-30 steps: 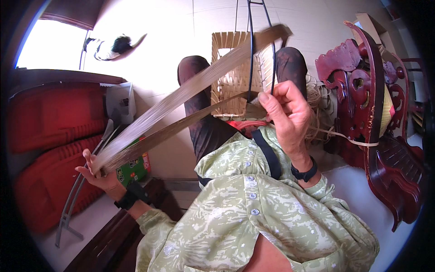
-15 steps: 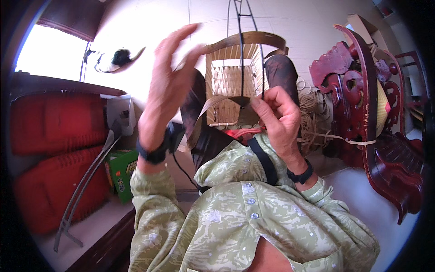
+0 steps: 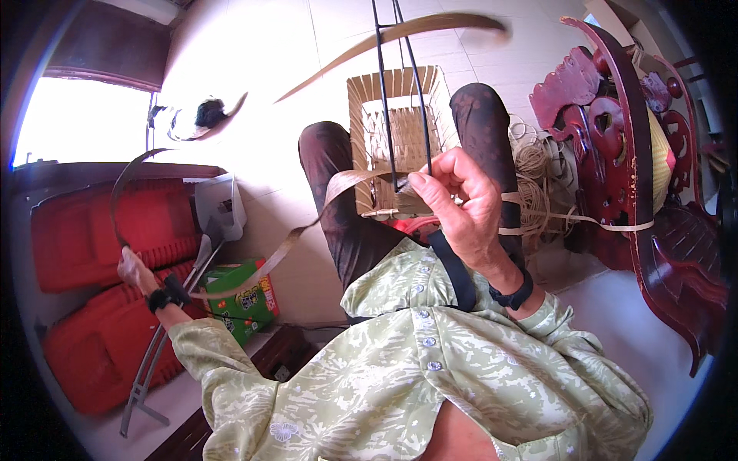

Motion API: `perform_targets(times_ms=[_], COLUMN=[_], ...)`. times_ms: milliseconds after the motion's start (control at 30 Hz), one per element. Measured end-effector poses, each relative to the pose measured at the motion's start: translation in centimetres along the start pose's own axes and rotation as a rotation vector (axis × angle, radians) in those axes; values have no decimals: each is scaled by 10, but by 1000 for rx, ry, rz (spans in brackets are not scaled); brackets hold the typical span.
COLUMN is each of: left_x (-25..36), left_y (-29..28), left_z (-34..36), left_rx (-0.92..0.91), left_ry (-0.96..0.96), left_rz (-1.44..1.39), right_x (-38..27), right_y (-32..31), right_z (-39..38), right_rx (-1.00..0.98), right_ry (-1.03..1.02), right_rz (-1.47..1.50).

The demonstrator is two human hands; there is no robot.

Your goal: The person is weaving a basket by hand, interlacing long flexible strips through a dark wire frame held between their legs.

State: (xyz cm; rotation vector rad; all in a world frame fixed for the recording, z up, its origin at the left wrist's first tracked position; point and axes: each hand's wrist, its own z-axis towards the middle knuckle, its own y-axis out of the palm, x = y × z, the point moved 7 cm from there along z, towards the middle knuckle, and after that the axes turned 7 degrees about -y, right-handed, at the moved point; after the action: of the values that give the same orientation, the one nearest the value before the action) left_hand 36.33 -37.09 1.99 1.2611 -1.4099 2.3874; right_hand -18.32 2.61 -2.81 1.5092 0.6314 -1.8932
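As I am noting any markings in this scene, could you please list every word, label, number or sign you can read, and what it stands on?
Green box: printed lettering, not copied out here.
Pale container: a small dark mark, too small to read.
I see no other lettering.

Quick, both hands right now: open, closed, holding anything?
Right hand: closed, thumb and fingers pinching a brown strip beside the dark rods.
Left hand: closed, holding a length of brown strip out to the side.
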Motion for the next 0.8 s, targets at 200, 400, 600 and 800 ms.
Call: perform_targets(times_ms=[200, 400, 600, 800], left_x=[117, 189, 218, 168], left_y=[27, 100, 111, 13], left_z=[-180, -447, -363, -412], left_rx=[-79, -957, -710, -1040], left_ry=[1062, 1519, 994, 813], left_rz=[-31, -404, -175, -535], right_x=[3, 3, 3, 1], right_y=[6, 4, -2, 3], right_z=[0, -3, -8, -3], right_rx=[-1, 21, 20, 11], right_ry=[70, 66, 73, 39], right_rz=[28, 19, 18, 7])
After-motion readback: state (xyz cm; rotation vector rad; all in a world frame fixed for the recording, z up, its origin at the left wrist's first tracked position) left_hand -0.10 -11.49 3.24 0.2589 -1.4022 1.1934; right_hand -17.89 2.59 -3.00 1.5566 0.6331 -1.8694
